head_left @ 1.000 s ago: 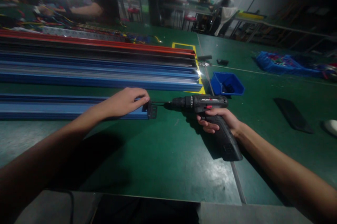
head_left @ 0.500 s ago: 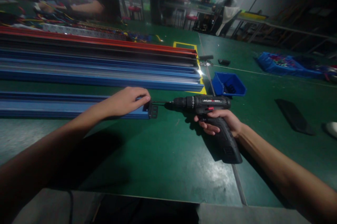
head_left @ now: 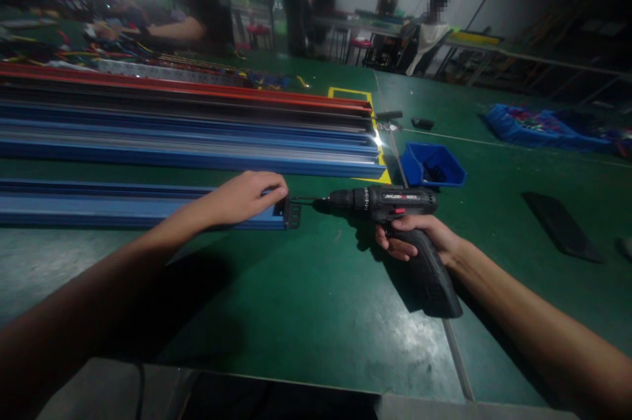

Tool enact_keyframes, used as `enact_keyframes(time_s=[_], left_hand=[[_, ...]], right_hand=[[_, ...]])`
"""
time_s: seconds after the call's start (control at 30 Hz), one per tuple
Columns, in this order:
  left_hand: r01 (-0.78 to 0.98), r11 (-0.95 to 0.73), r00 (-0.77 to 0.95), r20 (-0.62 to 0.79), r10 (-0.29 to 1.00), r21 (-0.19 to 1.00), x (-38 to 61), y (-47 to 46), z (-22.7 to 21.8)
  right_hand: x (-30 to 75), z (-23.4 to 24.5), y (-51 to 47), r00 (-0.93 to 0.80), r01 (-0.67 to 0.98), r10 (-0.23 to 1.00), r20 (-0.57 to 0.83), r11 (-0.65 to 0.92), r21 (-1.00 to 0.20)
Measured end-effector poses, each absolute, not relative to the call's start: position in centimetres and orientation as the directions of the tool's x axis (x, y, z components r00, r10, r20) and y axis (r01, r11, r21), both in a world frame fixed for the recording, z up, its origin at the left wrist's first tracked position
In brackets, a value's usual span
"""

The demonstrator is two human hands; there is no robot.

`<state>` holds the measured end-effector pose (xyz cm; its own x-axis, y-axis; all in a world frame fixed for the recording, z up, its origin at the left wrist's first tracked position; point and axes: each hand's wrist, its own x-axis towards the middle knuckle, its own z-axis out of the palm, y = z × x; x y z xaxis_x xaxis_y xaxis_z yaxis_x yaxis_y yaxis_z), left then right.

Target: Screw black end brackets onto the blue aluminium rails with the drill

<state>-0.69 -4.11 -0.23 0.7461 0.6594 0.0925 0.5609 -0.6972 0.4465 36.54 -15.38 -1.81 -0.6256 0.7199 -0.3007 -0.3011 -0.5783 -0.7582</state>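
My right hand (head_left: 412, 236) is wrapped round the grip of a black cordless drill (head_left: 399, 203), which points left. Its long thin bit (head_left: 306, 200) reaches to a black end cap (head_left: 293, 214) on the right end of a blue metal profile (head_left: 123, 209). Over that end lies my left hand (head_left: 249, 196), fingers closed round the profile's far side and thumb near the cap. The far fingers of this hand are partly hidden. Whether a screw sits at the bit's tip is too small to tell.
Behind lies a row of blue, black and red profiles (head_left: 197, 137) near yellow tape (head_left: 350, 92). A blue bin (head_left: 457, 176) holds dark parts. A flat black piece (head_left: 560, 226) lies at right, blue trays (head_left: 548, 137) farther back. A co-worker's arm (head_left: 178, 30) is at upper left.
The whole view has shifted slightly, so everything appears a little lower and to the right. Both hands keep their hold, and the drill bit stays at the end cap.
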Motion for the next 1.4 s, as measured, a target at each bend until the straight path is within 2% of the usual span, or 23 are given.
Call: enact_keyframes(time_s=[1.4], left_hand=[[0.556,-0.689,0.743,0.093,0.663,0.464,-0.63,-4.17,0.02]], right_hand=[[36.59,-2.04,-15.39,-0.63,-0.309,0.715,-0.303,-0.589,-0.747]])
